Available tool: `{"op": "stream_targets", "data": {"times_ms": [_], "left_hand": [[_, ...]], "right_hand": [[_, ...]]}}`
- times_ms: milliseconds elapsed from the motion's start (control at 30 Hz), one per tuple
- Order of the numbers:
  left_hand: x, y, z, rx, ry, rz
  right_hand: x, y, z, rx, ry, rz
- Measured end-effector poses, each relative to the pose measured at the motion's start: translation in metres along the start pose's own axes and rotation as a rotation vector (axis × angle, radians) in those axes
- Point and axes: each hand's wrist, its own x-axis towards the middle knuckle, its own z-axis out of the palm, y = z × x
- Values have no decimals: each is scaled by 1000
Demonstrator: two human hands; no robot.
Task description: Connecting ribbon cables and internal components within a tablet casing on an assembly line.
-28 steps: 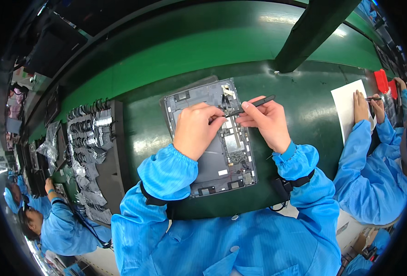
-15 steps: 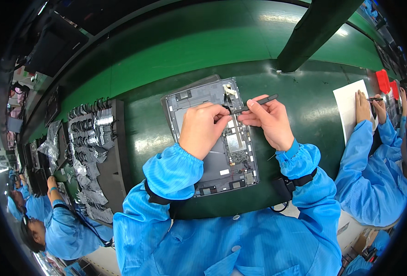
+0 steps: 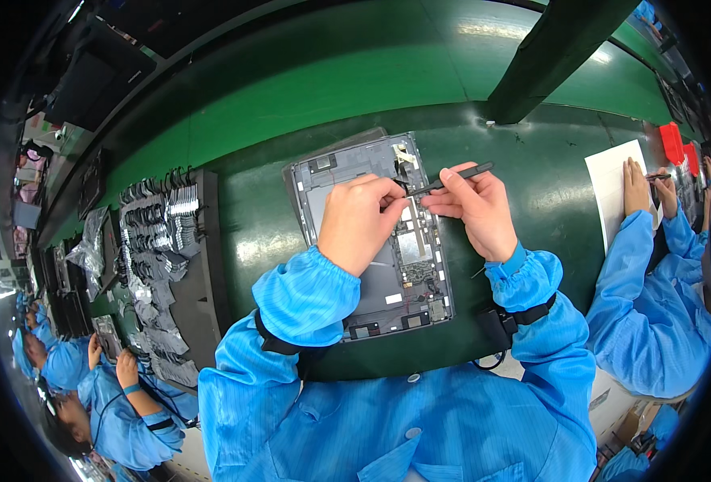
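Observation:
An opened grey device housing, like a tablet or laptop body (image 3: pixel 387 283), lies on the green table before me, its circuit board (image 3: pixel 416 249) exposed along the right side. My right hand (image 3: pixel 477 210) grips slim black tweezers (image 3: pixel 469 172) between thumb and fingers, with the tip pointing left to the board's upper part. Over the housing, my left hand (image 3: pixel 361 221) is closed in a pinch right by that tip. What it pinches is too small and covered to name. A pale strip with dark cable (image 3: pixel 404 157) shows just above the fingers.
On the left, a black tray (image 3: pixel 203 273) holds many dark cable parts in silvery wrapping. A dark post (image 3: pixel 552 56) rises at the back right. At far right a co-worker's hands rest by white paper (image 3: pixel 612 189) and red bins (image 3: pixel 671 145). Other co-workers sit at left.
Both my hands have shifted very slightly right, still together at the board with the tweezers. At left, a co-worker has lifted a flat part in both hands.

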Motion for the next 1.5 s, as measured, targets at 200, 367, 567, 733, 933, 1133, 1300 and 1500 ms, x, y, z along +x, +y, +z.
{"op": "stream_targets", "data": {"times_ms": [200, 367, 567, 733, 933, 1133, 1300, 1500], "left_hand": [[0, -1, 2, 9, 7, 14], [1, -2, 4, 6, 10, 32], [0, -2, 3, -2, 9, 43], [1, -3, 4, 22, -2, 65], [-3, -7, 6, -21, 31, 70], [-9, -5, 11, 117, 78, 157], [-11, -3, 12, 139, 83, 171], [-11, -1, 11, 149, 84, 169]], "right_hand": [[-1, 1, 0, -40, -22, -36], [-1, 0, -1, -43, -30, -42], [-2, 0, -1, -53, -28, -43], [-2, -1, -1, -60, -22, -46], [-4, -6, -2, -139, -13, -106], [-5, -4, -6, -246, 38, -237], [-3, -1, -7, -262, 43, -241], [-5, 0, -5, -293, 61, -222]]}}
